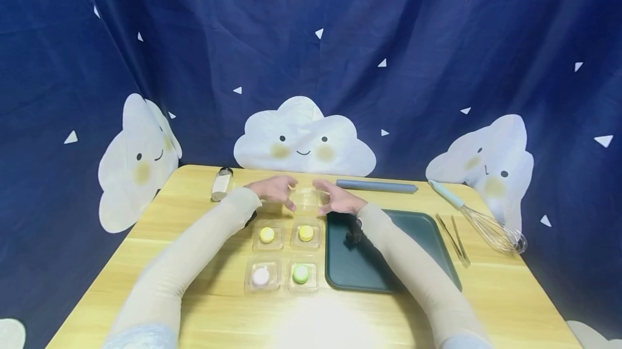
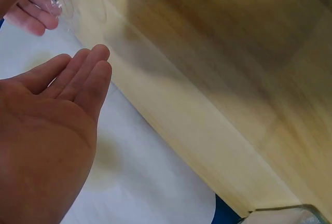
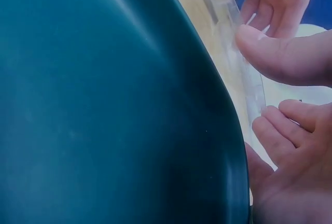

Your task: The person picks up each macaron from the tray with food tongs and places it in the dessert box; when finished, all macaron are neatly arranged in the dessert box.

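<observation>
At the back middle of the table, a clear plastic container (image 1: pixel 307 198) sits between my two hands. My left hand (image 1: pixel 276 191) is on its left side, with thumb and fingers spread apart; its fingers (image 2: pixel 85 76) look nearly straight in the left wrist view. On the other side, my right hand (image 1: pixel 340 199) has its thumb (image 3: pixel 280 53) and fingertips right at the clear plastic edge. Nearer to me are small clear boxes, each holding one macaron: two yellow macarons (image 1: pixel 306 233), a pale pink macaron (image 1: pixel 261 276) and a green macaron (image 1: pixel 301 273).
A dark green tray (image 1: pixel 389 279) lies under my right forearm. Beyond it is a blue-grey rolling pin (image 1: pixel 376 186). Tongs (image 1: pixel 454 241) and a whisk (image 1: pixel 478 222) lie at the right. A black-capped jar (image 1: pixel 222 185) is at the back left, before a dark blue curtain (image 1: pixel 272 25).
</observation>
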